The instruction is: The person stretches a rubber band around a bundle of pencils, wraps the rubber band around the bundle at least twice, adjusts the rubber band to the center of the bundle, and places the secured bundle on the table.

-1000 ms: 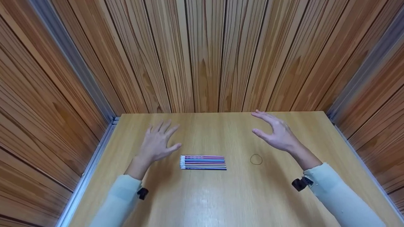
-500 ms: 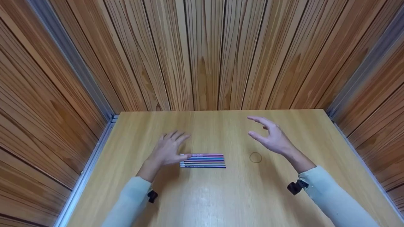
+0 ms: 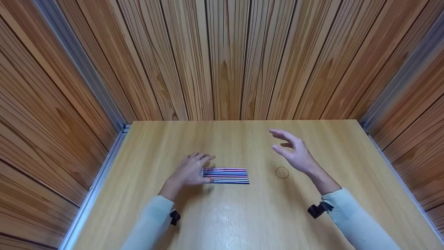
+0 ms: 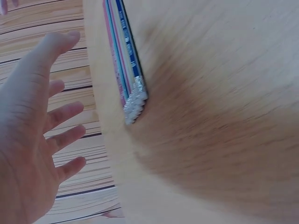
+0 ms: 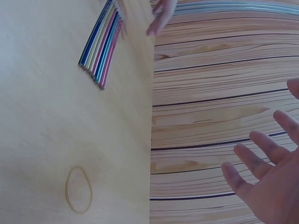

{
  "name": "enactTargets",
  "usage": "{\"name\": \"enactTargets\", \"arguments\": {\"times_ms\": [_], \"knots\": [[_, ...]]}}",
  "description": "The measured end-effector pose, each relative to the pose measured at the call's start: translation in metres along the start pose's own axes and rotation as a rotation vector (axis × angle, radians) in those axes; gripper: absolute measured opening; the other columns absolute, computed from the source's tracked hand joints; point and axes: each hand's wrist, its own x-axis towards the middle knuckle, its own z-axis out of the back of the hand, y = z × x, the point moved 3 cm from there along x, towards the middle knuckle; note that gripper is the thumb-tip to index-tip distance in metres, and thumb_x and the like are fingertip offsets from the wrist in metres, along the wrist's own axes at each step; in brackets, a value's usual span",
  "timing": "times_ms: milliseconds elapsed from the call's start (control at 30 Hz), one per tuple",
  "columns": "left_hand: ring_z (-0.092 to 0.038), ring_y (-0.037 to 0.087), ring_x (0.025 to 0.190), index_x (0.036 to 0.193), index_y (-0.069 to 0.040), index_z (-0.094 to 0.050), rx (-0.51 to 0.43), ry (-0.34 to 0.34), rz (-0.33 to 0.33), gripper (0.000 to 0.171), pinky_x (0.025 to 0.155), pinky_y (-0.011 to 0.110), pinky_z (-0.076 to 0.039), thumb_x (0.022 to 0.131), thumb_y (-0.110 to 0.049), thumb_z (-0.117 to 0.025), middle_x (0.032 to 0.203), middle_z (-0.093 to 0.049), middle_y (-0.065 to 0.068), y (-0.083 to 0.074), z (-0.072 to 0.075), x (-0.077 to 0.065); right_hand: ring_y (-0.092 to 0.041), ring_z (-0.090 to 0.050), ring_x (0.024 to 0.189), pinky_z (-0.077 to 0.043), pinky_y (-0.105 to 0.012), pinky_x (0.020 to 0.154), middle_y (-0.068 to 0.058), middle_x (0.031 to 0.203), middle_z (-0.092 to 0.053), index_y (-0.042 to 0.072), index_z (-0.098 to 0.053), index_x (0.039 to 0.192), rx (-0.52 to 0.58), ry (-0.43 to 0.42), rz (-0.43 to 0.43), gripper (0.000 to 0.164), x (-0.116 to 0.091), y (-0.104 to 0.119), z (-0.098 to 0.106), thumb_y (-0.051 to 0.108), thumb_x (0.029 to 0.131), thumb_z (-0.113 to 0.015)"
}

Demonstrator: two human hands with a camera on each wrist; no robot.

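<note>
A row of pencils lies flat on the wooden worktop, side by side, in pink, light blue, dark blue and pale tones, with lettering printed along the dark blue one. Their silvery ends point toward the left hand, which hovers over that end, covering part of it in the head view. The left grip is spread, thumb apart from the fingers and nothing held between them; in the left wrist view a gap shows between the hand and the pencils. To the right of the row, well apart from it, a thin tan rubber band lies as a rounded loop on the worktop. The right hand is raised near the band, on its far side in the head view, its grip spread too, with thumb and fingers parted and nothing held. Both arms wear pale sleeves, and a small black wrist camera sits at each cuff. Behind the worktop rises a wood-plank wall, with further panelling on both sides, and a metal rail runs along the worktop's left edge.
</note>
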Motion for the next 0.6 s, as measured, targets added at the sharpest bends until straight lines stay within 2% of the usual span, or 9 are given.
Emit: {"name": "enactTargets", "arguments": {"times_ms": [100, 167, 267, 333, 400, 500, 600], "knots": [[-0.055, 0.044, 0.152, 0.165, -0.022, -0.057, -0.024, 0.02, 0.016, 0.086, 0.126, 0.07, -0.043, 0.091, -0.054, -0.087, 0.164, -0.061, 0.015, 0.001, -0.006, 0.001, -0.041, -0.057, 0.155, -0.051, -0.036, 0.118, -0.019, 0.165, -0.063, 0.006, -0.061, 0.159, 0.007, 0.002, 0.038, 0.051, -0.001, 0.003, -0.004, 0.007, 0.109, -0.069], [-0.054, 0.043, 0.152, 0.164, -0.023, -0.058, -0.04, 0.04, 0.03, 0.085, 0.128, 0.069, -0.042, 0.091, -0.052, -0.088, 0.163, -0.061, 0.015, 0.002, -0.009, 0.001, -0.037, -0.056, 0.155, -0.05, -0.035, 0.118, -0.016, 0.165, -0.064, 0.007, -0.063, 0.158, 0.002, 0.006, 0.056, 0.05, -0.001, 0.005, -0.007, 0.006, 0.108, -0.069], [-0.054, 0.042, 0.151, 0.163, -0.022, -0.059, -0.049, 0.066, 0.047, 0.081, 0.129, 0.068, -0.041, 0.092, -0.049, -0.088, 0.162, -0.061, 0.015, 0.002, -0.015, 0.003, -0.034, -0.056, 0.156, -0.05, -0.049, 0.121, -0.015, 0.165, -0.064, 0.007, -0.064, 0.157, 0.0, 0.017, 0.071, 0.05, -0.001, 0.008, -0.012, 0.006, 0.108, -0.07], [-0.054, 0.041, 0.151, 0.161, -0.021, -0.061, -0.064, 0.079, 0.062, 0.078, 0.13, 0.068, -0.04, 0.093, -0.047, -0.089, 0.162, -0.061, 0.015, 0.002, -0.019, 0.004, -0.036, -0.055, 0.156, -0.049, -0.062, 0.121, -0.016, 0.165, -0.064, 0.006, -0.064, 0.157, 0.005, 0.026, 0.077, 0.05, -0.001, 0.009, -0.015, 0.005, 0.107, -0.069], [-0.053, 0.041, 0.152, 0.16, -0.02, -0.063, -0.074, 0.086, 0.08, 0.075, 0.132, 0.068, -0.037, 0.094, -0.044, -0.09, 0.161, -0.061, 0.015, 0.003, -0.023, 0.005, -0.041, -0.055, 0.156, -0.048, -0.071, 0.12, -0.017, 0.164, -0.064, 0.005, -0.064, 0.157, 0.01, 0.033, 0.088, 0.05, 0.0, 0.01, -0.018, 0.005, 0.107, -0.069], [-0.054, 0.039, 0.149, 0.158, -0.018, -0.065, -0.096, 0.09, 0.102, 0.071, 0.133, 0.067, -0.037, 0.094, -0.039, -0.09, 0.157, -0.062, 0.013, 0.003, -0.028, 0.007, -0.045, -0.055, 0.156, -0.048, -0.073, 0.12, -0.017, 0.164, -0.064, 0.006, -0.064, 0.156, 0.019, 0.037, 0.093, 0.05, 0.0, 0.013, -0.022, 0.004, 0.107, -0.07], [-0.056, 0.036, 0.141, 0.154, -0.015, -0.068, -0.118, 0.088, 0.116, 0.065, 0.129, 0.062, -0.04, 0.095, -0.033, -0.09, 0.151, -0.063, 0.012, 0.004, -0.033, 0.009, -0.045, -0.055, 0.156, -0.049, -0.072, 0.12, -0.017, 0.164, -0.065, 0.005, -0.065, 0.156, 0.024, 0.042, 0.091, 0.049, 0.001, 0.014, -0.025, 0.004, 0.107, -0.069]]}}
